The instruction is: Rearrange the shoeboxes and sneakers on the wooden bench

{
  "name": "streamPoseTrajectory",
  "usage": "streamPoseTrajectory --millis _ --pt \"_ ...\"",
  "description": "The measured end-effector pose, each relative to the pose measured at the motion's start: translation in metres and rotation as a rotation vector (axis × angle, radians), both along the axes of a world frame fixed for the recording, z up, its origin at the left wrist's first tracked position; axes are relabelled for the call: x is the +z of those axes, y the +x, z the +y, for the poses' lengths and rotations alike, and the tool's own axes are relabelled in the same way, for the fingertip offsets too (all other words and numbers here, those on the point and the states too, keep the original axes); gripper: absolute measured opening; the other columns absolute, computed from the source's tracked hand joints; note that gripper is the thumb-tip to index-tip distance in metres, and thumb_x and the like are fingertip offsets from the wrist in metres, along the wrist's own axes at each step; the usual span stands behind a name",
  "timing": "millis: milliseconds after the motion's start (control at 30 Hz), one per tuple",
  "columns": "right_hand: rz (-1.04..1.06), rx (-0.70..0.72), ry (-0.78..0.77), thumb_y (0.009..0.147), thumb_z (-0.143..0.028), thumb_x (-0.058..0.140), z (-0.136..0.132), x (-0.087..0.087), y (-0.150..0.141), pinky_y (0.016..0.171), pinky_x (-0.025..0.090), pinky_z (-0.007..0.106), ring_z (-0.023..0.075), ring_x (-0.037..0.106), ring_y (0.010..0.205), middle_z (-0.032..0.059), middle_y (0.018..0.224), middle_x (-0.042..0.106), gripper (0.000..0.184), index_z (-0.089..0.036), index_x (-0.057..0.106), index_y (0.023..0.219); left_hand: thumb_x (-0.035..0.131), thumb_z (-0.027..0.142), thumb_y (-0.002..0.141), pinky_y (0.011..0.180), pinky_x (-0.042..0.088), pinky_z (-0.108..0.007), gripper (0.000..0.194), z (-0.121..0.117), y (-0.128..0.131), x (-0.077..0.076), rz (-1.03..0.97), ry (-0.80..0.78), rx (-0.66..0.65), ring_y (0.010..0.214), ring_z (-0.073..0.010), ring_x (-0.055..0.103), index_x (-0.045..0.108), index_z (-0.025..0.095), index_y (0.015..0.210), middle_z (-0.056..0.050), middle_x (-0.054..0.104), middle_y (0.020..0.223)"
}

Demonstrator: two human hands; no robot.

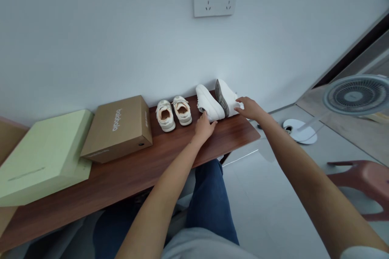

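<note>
Two white shoes lie tipped on their sides near the right end of the brown wooden table, close to the wall. My left hand [204,128] grips the left white shoe [209,103] at its opening, thumb apart along the near side. The right white shoe [228,96] leans beside it with its grey sole turned to the left. My right hand [249,108] has fingers and thumb around its opening end. Some of the fingertips are hidden by the shoes.
A pair of small cream shoes, left [165,115] and right [182,111], stands beside a brown shoebox [117,125]. Farther left sits a pale green box [45,153] on the table [121,178]. A fan [354,96] and a pink stool [364,182] are on the right.
</note>
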State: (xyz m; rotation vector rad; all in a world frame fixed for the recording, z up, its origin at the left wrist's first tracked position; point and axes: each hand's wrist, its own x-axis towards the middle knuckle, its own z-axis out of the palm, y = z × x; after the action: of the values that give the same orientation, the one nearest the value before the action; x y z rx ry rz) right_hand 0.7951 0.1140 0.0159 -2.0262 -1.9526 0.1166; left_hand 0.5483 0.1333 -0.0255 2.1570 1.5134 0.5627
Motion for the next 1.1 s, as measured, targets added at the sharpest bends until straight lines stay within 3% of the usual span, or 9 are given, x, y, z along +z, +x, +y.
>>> streamPoseTrajectory --millis 133,300,400,567,700,900,1100 --pt "0.022 -0.062 -0.067 0.081 -0.037 0.074 0.002 -0.011 0.007 0.1 0.045 0.039 0.0308 0.059 0.117 0.0204 0.127 0.063 0.062 -0.009 0.054 0.132 0.066 0.046 0.085 0.094 0.045 -0.038 0.064 0.008 0.003 -0.012 -0.144 -0.118 0.061 0.12 -0.0337 0.06 0.046 0.012 0.135 -0.022 0.063 0.129" --pt "0.12 -0.127 -0.125 0.069 -0.041 0.082 0.01 -0.024 0.013 0.09 0.048 0.035 0.0284 0.064 0.107 0.0177 0.123 0.065 0.073 -0.012 0.056 0.13 0.072 0.044 0.079 0.087 0.048 -0.037 0.046 0.023 0.003 -0.021 -0.28 -0.119 0.019 0.105 -0.0307 0.065 0.061 0.012 0.111 -0.017 0.07 0.113" --pt "0.21 -0.153 -0.115 0.065 -0.044 0.083 0.015 -0.029 0.016 0.082 0.049 0.032 0.0244 0.064 0.096 0.0129 0.11 0.069 0.067 -0.012 0.061 0.12 0.076 0.043 0.075 0.082 0.049 -0.035 0.041 0.032 0.003 -0.026 -0.361 -0.143 -0.039 0.093 -0.0266 0.066 0.065 0.012 0.099 -0.013 0.072 0.099" --pt "0.519 -0.08 -0.137 0.064 -0.048 0.08 0.016 -0.029 0.009 0.065 0.047 0.025 0.0158 0.058 0.072 0.0004 0.078 0.066 0.049 -0.013 0.067 0.095 0.076 0.037 0.074 0.081 0.05 -0.031 0.035 0.041 -0.001 -0.027 -0.521 -0.183 -0.085 0.088 -0.0212 0.064 0.067 0.014 0.099 -0.005 0.072 0.09" --pt "0.581 0.013 -0.09 0.069 -0.04 0.077 0.018 -0.016 0.001 0.07 0.048 0.027 0.0167 0.06 0.076 0.0008 0.084 0.069 0.042 -0.015 0.067 0.101 0.073 0.035 0.077 0.083 0.05 -0.032 0.033 0.045 -0.007 -0.013 -0.461 -0.135 -0.066 0.09 -0.0221 0.064 0.067 0.013 0.102 -0.006 0.072 0.093" --pt "-0.016 0.082 -0.16 0.073 -0.031 0.077 0.021 0.016 -0.004 0.079 0.047 0.032 0.0261 0.065 0.092 0.007 0.095 0.071 0.034 -0.019 0.066 0.102 0.065 0.03 0.085 0.099 0.044 -0.036 0.036 0.041 -0.005 0.025 -0.096 0.026 -0.228 0.113 -0.0278 0.061 0.063 0.017 0.118 -0.011 0.069 0.118" --pt "-0.198 0.071 -0.25 0.078 -0.026 0.075 0.015 0.033 -0.026 0.079 0.047 0.033 0.0285 0.066 0.097 0.0102 0.103 0.071 0.029 -0.022 0.065 0.104 0.058 0.028 0.089 0.103 0.041 -0.039 0.039 0.033 -0.002 0.055 0.259 0.095 -0.368 0.119 -0.0316 0.059 0.059 0.018 0.126 -0.014 0.067 0.124"
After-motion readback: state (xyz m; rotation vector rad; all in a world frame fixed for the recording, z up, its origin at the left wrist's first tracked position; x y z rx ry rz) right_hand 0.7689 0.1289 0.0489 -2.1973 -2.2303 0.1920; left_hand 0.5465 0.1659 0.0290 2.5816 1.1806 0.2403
